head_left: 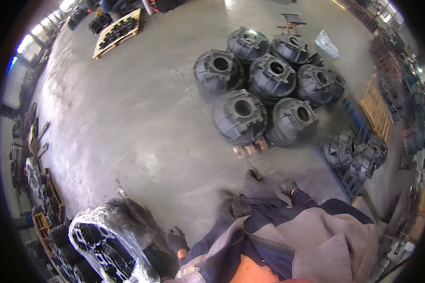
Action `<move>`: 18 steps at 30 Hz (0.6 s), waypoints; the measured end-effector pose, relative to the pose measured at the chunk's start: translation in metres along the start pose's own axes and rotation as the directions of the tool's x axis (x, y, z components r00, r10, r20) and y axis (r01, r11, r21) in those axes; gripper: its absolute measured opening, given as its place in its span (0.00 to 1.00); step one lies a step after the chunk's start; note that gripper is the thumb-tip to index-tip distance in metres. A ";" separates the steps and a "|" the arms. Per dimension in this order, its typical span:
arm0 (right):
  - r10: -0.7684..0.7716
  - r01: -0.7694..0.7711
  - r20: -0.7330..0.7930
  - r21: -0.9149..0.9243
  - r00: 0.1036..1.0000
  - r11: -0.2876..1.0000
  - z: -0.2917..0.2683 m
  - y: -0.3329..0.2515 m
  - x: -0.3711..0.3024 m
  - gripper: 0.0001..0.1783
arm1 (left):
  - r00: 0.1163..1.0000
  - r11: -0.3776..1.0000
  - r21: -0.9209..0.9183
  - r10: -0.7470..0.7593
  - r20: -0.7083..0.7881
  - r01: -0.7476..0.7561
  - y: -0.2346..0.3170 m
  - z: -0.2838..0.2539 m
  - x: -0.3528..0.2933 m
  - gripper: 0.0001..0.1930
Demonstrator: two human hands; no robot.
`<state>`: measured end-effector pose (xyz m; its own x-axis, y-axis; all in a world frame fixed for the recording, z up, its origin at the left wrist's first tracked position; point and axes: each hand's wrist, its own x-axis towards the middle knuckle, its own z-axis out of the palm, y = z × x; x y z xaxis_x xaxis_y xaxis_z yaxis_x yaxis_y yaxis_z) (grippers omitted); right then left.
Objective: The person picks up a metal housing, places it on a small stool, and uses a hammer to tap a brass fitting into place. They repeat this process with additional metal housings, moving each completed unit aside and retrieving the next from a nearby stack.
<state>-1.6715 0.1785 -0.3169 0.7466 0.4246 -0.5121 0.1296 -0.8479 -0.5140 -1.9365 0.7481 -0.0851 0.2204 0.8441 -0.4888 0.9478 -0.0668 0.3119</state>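
Observation:
My left hand (176, 239), in a dark glove, hangs beside my body with its fingers loosely apart and nothing in it. Nearest to it is a bundle of dark metal ring-shaped parts (111, 257) under clear plastic film (141, 226). On my other side, my right hand (288, 187), also gloved, is held low by my leg; its fingers look loosely bent and apart, with no object visible in them. Ahead of me stand several grey bell-shaped metal housings (241, 115), round openings facing up, grouped close together. Wooden pallet blocks (250, 148) show under the nearest one.
A blue pallet (335, 174) with smaller castings (363, 160) lies to my right, near an upright-looking wooden pallet (377, 111). Crumpled plastic (327, 44) and a small stool (293, 21) are beyond the housings. A loaded wooden pallet (118, 33) sits far left; stacked parts line both sides.

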 end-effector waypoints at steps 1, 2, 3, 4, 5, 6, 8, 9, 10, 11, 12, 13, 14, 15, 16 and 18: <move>-0.644 0.370 -0.307 -0.615 0.700 0.696 -0.013 -0.026 0.017 0.14 | 0.983 0.988 0.013 0.154 -0.098 -0.154 0.013 -0.011 0.003 0.14; -0.142 0.091 -0.279 -0.187 0.950 0.978 -0.027 -0.052 0.040 0.14 | 0.934 0.952 0.046 0.305 -0.186 -0.302 0.029 -0.022 0.011 0.15; 0.370 -0.346 -0.045 0.263 0.928 0.901 -0.044 -0.076 0.064 0.15 | 0.877 0.905 0.083 0.426 -0.221 -0.418 0.050 -0.034 0.027 0.16; 0.448 -0.410 -0.043 0.332 0.893 0.850 -0.060 -0.098 0.087 0.15 | 0.807 0.844 0.119 0.535 -0.251 -0.522 0.072 -0.044 0.044 0.17; 0.384 -0.317 -0.134 0.356 0.914 0.879 -0.073 -0.119 0.108 0.15 | 0.718 0.768 0.205 0.641 -0.273 -0.607 0.091 -0.057 0.062 0.19; 0.457 -0.378 -0.128 0.395 0.880 0.837 -0.083 -0.139 0.130 0.15 | 0.588 0.661 0.301 0.749 -0.304 -0.687 0.107 -0.072 0.080 0.20; 0.411 -0.306 -0.153 0.450 0.899 0.839 -0.091 -0.179 0.175 0.15 | 0.591 0.651 0.332 0.759 -0.274 -0.682 0.135 -0.104 0.121 0.22; 0.464 -0.391 -0.085 0.419 0.882 0.819 -0.090 -0.200 0.198 0.15 | 0.575 0.635 0.350 0.773 -0.269 -0.689 0.147 -0.120 0.143 0.23; 0.467 -0.414 -0.038 0.404 0.883 0.816 -0.087 -0.219 0.221 0.15 | 0.695 0.720 0.336 0.687 -0.214 -0.608 0.155 -0.136 0.161 0.23; 0.470 -0.436 0.008 0.389 0.883 0.812 -0.083 -0.239 0.245 0.14 | 0.798 0.791 0.330 0.583 -0.154 -0.514 0.159 -0.153 0.177 0.22; 0.409 -0.396 0.009 0.270 0.913 0.878 -0.078 -0.258 0.267 0.14 | 0.878 0.849 0.324 0.469 -0.097 -0.418 0.159 -0.169 0.191 0.22; 0.345 -0.345 0.023 0.151 0.938 0.927 -0.071 -0.280 0.286 0.15 | 0.928 0.913 0.266 0.352 -0.121 -0.311 0.156 -0.178 0.196 0.20; 0.273 -0.273 0.026 0.031 0.962 0.961 -0.068 -0.303 0.311 0.16 | 0.959 0.958 0.207 0.233 -0.163 -0.198 0.152 -0.187 0.203 0.19; 0.210 -0.206 0.030 -0.096 0.977 0.974 -0.068 -0.324 0.334 0.17 | 0.978 0.984 0.149 0.126 -0.165 -0.102 0.149 -0.189 0.210 0.18; 0.173 -0.154 0.069 -0.221 0.983 0.963 -0.066 -0.345 0.347 0.19 | 0.987 0.980 0.197 0.008 -0.158 0.023 0.146 -0.191 0.220 0.17; 0.155 -0.139 0.098 -0.149 0.983 0.979 -0.072 -0.388 0.379 0.19 | 0.994 0.984 0.175 -0.010 -0.109 0.030 0.146 -0.186 0.244 0.16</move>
<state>-1.3922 0.6460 -0.2621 0.6901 0.3174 -0.6504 0.1201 -0.9365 -0.3295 -1.7876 1.0433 -0.0075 0.1840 0.8979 -0.3999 0.9796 -0.1342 0.1496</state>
